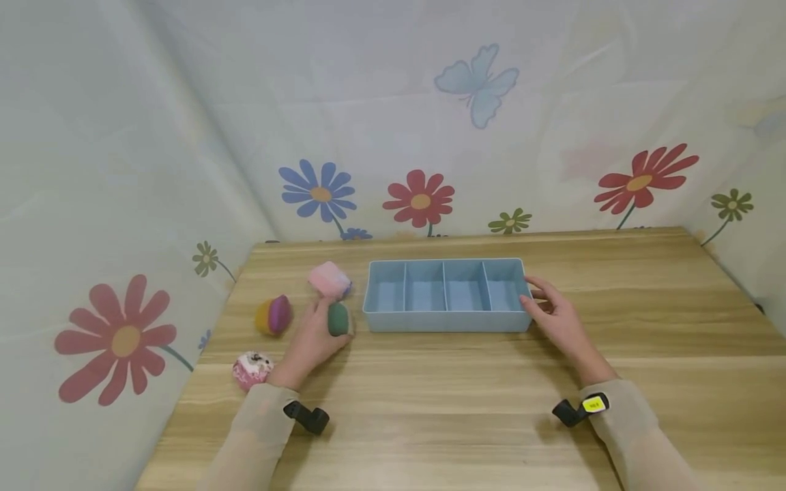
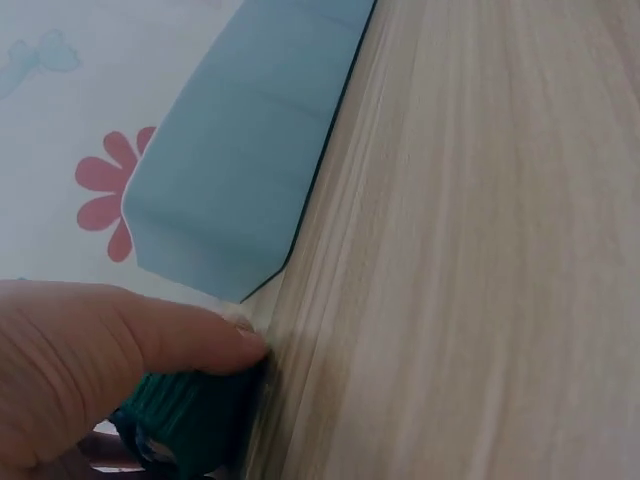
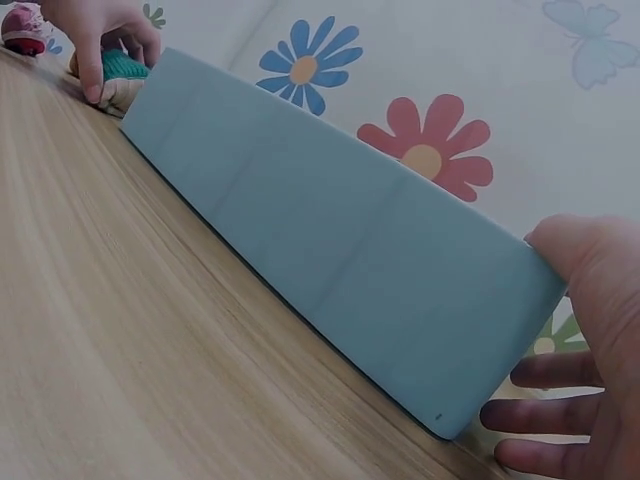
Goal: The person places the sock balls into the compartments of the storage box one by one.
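A light-blue divided box (image 1: 445,322) with several compartments in a row sits on the wooden table. Left of it, my left hand (image 1: 314,339) grips a green ribbed fabric bundle (image 1: 338,319), low over the tabletop. In the left wrist view the thumb lies along the near side of the bundle (image 2: 192,422); the far fingers are mostly hidden. My right hand (image 1: 555,317) holds the box's right end, thumb over the rim at the corner. In the right wrist view the other fingers (image 3: 545,415) extend along the outside of the end wall.
Beside the left hand lie a pink bundle (image 1: 328,278), a yellow-and-purple bundle (image 1: 273,315) and a pink-and-white patterned one (image 1: 252,369). A flower-printed curtain (image 1: 368,123) hangs behind the table (image 1: 442,409) and along its left side.
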`<state>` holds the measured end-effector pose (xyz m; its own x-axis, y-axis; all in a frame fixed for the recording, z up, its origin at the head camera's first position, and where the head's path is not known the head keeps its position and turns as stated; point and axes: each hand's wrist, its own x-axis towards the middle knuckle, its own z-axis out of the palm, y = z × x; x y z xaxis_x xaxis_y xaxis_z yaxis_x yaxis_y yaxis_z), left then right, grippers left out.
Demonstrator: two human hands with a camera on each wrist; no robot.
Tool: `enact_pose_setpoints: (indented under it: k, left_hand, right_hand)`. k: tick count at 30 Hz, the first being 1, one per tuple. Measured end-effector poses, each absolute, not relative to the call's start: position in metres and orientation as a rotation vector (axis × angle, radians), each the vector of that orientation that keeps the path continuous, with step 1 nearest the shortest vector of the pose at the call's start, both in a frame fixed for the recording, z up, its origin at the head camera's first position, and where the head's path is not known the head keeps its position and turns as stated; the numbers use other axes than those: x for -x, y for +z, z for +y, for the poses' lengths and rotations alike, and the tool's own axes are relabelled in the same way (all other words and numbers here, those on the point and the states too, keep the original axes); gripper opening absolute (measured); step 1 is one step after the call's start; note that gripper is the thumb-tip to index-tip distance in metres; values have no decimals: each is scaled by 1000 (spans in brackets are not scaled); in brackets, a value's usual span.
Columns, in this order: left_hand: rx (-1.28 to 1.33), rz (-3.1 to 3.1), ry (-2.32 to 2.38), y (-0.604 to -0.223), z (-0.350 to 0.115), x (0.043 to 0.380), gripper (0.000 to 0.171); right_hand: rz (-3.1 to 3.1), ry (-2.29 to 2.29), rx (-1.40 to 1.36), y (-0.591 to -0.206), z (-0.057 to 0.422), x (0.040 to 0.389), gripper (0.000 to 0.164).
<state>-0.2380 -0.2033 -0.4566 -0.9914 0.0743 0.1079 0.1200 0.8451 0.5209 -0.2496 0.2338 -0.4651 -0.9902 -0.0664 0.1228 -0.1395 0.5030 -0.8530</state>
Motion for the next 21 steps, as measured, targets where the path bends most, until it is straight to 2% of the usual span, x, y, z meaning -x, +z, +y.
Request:
enact_pose_setpoints:
  k: [6,11,21]
  left_hand:
    - [153,-2931,-875,-458,-195,237,87]
    - [138,-2925,-867,-456,-187,240,77]
    - [210,-2945,-832,-454,-190,240,74]
  right_hand:
    - [-2668,1529,-184,-465,233,249,56]
    - [-2668,1536,-185,-464,233,250,56]
    - [-2670,1529,-190,-463,234,250,56]
